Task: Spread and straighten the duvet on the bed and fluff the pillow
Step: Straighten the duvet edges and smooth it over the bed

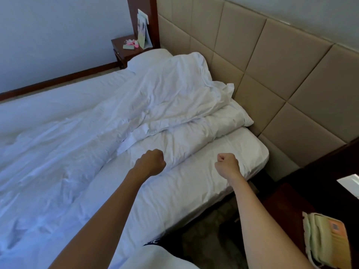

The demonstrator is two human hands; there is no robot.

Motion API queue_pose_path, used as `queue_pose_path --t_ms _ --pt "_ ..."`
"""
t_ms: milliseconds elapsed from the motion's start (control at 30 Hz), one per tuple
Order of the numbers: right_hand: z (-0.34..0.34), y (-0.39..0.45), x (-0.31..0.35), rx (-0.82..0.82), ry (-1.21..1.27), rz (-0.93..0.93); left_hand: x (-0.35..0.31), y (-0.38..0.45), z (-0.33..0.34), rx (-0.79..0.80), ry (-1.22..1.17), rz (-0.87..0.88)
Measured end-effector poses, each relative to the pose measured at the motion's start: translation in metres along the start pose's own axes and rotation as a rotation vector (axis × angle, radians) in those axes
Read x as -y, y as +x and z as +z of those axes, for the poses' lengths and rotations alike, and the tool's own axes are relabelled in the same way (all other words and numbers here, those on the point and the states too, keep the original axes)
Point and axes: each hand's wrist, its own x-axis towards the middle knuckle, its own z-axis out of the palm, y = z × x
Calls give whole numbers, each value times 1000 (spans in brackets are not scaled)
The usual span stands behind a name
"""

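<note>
Fists, left hand (152, 162), right hand (227, 165), above crumpled white duvet (155, 105)

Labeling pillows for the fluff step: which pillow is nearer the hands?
The pillow at the near bedside, against the headboard under the bunched duvet. The far pillow sits beside the nightstand.

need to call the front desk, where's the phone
The phone sits at the lower right of the head view, on the dark nightstand beside the bed.
</note>
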Motion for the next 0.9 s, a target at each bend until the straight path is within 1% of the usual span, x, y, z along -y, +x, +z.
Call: queue_pose_path --t_ms 133,300,400,500,567,700,800,900 --pt "-21 34 -21 23 -4 27 -34 38 25 63 -5 2" --pt "-75 98 -49 -33 13 147 -113 112 54 143 -21 125" --pt "-104 142 -51 -67 -20 180 -155 155 53 160 -27 142" --pt "-120 187 -38 -81 -37 151 -179 194 43 155 -10 142" --pt "-122 216 -29 -67 -41 122 -184 216 34 143 2 130" --pt "-109 270 -28 53 -25 129 -181 258 31 138 82 65" --pt "-89 324 -33 119 7 142 -180 294 40 151 154 44" --pt "-57 387 -38 134 49 160 -177 335 52 129 184 31"
